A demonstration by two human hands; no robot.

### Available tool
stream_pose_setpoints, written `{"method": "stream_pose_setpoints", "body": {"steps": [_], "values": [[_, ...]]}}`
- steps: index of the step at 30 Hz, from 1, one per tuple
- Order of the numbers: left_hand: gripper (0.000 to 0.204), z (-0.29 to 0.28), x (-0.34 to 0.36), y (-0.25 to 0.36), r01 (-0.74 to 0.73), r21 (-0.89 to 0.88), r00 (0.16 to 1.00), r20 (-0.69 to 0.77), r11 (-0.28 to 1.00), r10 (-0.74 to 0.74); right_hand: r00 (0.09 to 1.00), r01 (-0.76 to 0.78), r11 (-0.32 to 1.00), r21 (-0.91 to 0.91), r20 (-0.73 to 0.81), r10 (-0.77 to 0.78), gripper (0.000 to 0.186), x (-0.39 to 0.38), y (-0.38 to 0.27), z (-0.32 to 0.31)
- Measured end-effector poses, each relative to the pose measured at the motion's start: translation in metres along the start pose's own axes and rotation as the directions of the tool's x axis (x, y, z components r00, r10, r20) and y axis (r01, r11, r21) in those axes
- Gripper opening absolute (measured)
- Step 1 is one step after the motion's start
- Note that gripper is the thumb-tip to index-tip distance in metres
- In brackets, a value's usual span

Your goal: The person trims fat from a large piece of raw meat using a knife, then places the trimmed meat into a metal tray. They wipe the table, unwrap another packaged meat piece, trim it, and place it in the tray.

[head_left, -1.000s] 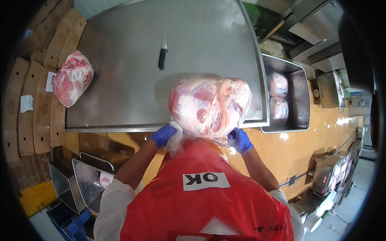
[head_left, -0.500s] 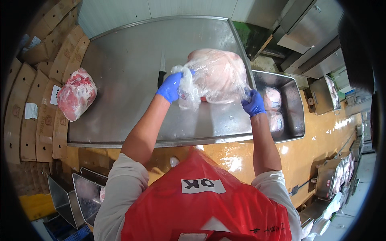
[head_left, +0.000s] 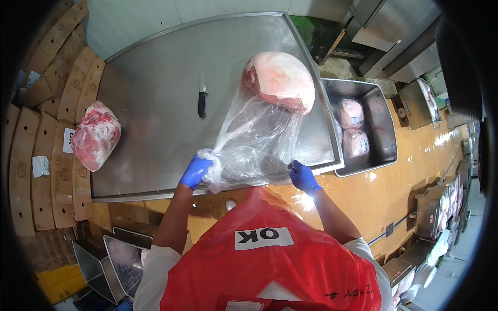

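A large pale joint of meat (head_left: 282,80) rests toward the right side of the steel table (head_left: 155,103). A clear plastic bag (head_left: 259,137) stretches from beneath its near side down to the table's front edge. My left hand (head_left: 196,171), in a blue glove, is closed on the bunched left end of the bag. Also gloved in blue, my right hand (head_left: 304,177) pinches the bag's right edge. A knife with a black handle (head_left: 202,104) lies left of the meat, its blade pointing away. At the table's left end sits a second, redder joint of meat (head_left: 97,136).
Stacked cardboard boxes (head_left: 63,171) line the left side. Against the table's right edge stands a steel tub (head_left: 381,124) holding wrapped meat pieces (head_left: 355,143). More steel tubs (head_left: 111,259) stand on the floor at lower left. Wet orange floor (head_left: 358,202) runs along the right.
Both hands have drawn the plastic bag toward me, off the large joint, which now lies mostly uncovered. The joint stays near the table's right side.
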State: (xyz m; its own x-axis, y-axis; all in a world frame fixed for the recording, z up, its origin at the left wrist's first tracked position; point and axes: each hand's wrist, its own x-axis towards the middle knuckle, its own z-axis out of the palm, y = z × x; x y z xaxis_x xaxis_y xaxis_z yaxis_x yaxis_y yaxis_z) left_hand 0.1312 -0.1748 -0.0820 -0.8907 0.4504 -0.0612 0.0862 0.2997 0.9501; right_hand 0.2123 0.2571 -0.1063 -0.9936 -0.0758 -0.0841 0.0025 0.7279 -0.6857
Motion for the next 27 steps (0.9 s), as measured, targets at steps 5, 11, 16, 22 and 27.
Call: {"method": "stream_pose_setpoints", "body": {"steps": [5, 11, 16, 22, 27], "values": [[0.017, 0.068, 0.058, -0.041, 0.027, -0.178, 0.982, 0.190, 0.984, 0.007, 0.961, 0.196, 0.978, -0.066, 0.210, -0.179, 0.021, 0.048, -0.073, -0.004], [0.025, 0.134, 0.153, 0.033, 0.514, -0.479, 0.852, 0.385, 0.712, -0.356, 0.863, 0.340, 0.922, -0.188, 0.452, -0.226, 0.024, 0.039, -0.075, 0.017], [0.033, 0.156, 0.188, 0.023, 0.459, -0.122, 0.870, 0.263, 0.880, -0.417, 0.829, 0.387, 0.922, 0.013, 0.432, -0.355, 0.020, 0.026, -0.094, 0.018], [0.026, 0.146, 0.142, -0.005, 0.577, -0.240, 0.811, 0.060, 0.780, -0.581, 0.793, 0.431, 0.890, 0.145, 0.410, -0.451, 0.034, 0.029, -0.079, -0.012], [0.018, 0.126, 0.083, -0.029, 0.380, -0.385, 0.902, -0.045, 0.841, -0.428, 0.925, 0.289, 0.916, -0.277, -0.166, -0.342, 0.069, 0.093, -0.069, -0.050]]}}
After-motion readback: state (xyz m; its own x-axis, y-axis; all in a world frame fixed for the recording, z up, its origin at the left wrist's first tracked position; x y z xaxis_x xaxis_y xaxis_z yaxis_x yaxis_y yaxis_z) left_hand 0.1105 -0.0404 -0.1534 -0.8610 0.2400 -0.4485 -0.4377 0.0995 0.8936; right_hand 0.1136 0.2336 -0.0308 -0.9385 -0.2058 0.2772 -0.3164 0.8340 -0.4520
